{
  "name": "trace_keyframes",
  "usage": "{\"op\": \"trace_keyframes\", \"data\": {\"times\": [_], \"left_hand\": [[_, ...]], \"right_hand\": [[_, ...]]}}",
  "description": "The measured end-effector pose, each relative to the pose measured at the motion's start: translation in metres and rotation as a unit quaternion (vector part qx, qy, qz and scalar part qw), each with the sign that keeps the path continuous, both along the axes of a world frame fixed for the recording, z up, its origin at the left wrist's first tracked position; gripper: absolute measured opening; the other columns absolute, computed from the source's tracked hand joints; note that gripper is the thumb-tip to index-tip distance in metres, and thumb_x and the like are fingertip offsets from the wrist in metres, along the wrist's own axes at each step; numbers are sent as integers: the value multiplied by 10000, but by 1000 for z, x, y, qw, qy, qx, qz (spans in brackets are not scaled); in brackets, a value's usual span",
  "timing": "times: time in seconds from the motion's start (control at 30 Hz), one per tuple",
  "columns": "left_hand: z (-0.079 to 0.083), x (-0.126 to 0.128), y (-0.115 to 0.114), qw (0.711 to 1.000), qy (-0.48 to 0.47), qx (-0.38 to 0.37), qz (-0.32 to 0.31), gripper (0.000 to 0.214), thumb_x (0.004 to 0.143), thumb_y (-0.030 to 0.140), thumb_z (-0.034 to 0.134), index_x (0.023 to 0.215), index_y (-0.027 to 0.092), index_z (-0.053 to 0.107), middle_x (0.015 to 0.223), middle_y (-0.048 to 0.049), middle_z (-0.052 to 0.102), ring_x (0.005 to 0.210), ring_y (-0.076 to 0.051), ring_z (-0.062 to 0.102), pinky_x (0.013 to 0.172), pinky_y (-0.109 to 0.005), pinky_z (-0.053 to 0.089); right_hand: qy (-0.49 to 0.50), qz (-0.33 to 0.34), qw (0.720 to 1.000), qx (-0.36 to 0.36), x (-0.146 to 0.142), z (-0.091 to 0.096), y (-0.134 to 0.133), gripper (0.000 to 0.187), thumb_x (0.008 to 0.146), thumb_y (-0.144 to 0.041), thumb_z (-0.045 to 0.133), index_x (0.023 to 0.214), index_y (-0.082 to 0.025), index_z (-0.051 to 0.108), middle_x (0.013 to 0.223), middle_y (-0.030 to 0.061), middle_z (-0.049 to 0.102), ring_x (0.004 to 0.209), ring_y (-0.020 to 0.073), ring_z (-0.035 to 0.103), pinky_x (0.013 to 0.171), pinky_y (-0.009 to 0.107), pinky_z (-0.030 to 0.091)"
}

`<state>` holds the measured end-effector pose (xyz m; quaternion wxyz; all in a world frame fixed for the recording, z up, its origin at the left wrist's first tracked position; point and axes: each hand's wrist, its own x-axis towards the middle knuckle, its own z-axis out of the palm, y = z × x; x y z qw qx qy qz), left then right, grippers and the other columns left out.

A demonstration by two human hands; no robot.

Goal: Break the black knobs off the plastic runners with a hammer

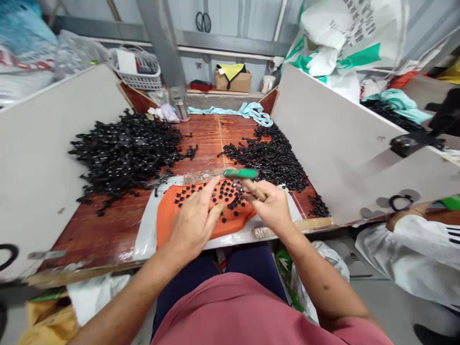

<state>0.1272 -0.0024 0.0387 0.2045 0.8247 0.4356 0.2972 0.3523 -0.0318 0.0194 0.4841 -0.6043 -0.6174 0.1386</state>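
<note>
My right hand [270, 205] is wrapped round the wooden handle of a hammer with a green head [241, 173], slightly smeared by motion. The head is held over the far edge of an orange cloth [166, 215]. My left hand [192, 218] rests low over this cloth, its thumb and forefinger stretched out and apart, with nothing visible between them. Its other fingers are partly hidden. Small round black pieces [225, 191] lie scattered around the fingertips. Beneath the cloth is a pale sheet [143, 235] on the brown tabletop.
A large heap of black branched parts [125, 148] is at left; another black heap [276, 158] lies at right. Grey panels [334, 143] wall both sides. At the back stand a steel flask [180, 108] and a light blue cloth [251, 111]. Another person's sleeve [424, 235] shows at right.
</note>
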Motion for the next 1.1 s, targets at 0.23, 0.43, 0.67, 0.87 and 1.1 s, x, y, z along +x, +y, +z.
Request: {"op": "trace_keyframes", "data": {"times": [0.23, 0.43, 0.67, 0.87, 1.1], "left_hand": [[-50, -32, -25, 940, -200, -248, 124, 421, 964, 427, 522, 1312, 193, 554, 628, 43, 540, 544, -136, 534, 535, -235, 406], [-71, -93, -30, 880, -254, -362, 171, 411, 849, 577, 661, 1005, 205, 580, 617, 79, 466, 466, -70, 384, 444, -176, 292], [-65, -88, -17, 815, -348, -440, 148, 507, 736, 605, 774, 944, 207, 539, 625, 90, 438, 428, -33, 347, 401, -128, 164], [-74, -82, 1, 810, -336, -459, 145, 452, 757, 540, 774, 922, 206, 516, 576, 108, 405, 377, -21, 319, 384, -111, 117], [-75, -79, 1, 823, -299, -456, 157, 375, 794, 490, 722, 912, 211, 500, 563, 121, 390, 354, -20, 279, 378, -128, 106]], "right_hand": [[-10, 168, 986, 5, -105, -39, -35, 225, 907, -108, 568, 961, -235, 746, 958, 35, 755, 857, 164, 703, 776, 251, 535], [-44, 277, 952, -120, -108, -43, -52, 347, 884, -72, 618, 1139, -266, 749, 1081, 15, 758, 949, 165, 708, 829, 241, 515], [-34, 259, 921, -288, -56, -31, -78, 218, 1005, -322, 593, 1119, -248, 763, 987, 20, 776, 847, 191, 699, 795, 269, 520], [-38, 240, 925, -290, -39, -51, -93, 388, 1060, -334, 484, 1418, -330, 635, 1280, 43, 740, 1109, 259, 715, 1000, 393, 531], [-44, 249, 927, -276, -40, -57, -93, 427, 1065, -293, 473, 1469, -380, 581, 1340, 0, 712, 1193, 240, 690, 1036, 372, 527]]}}
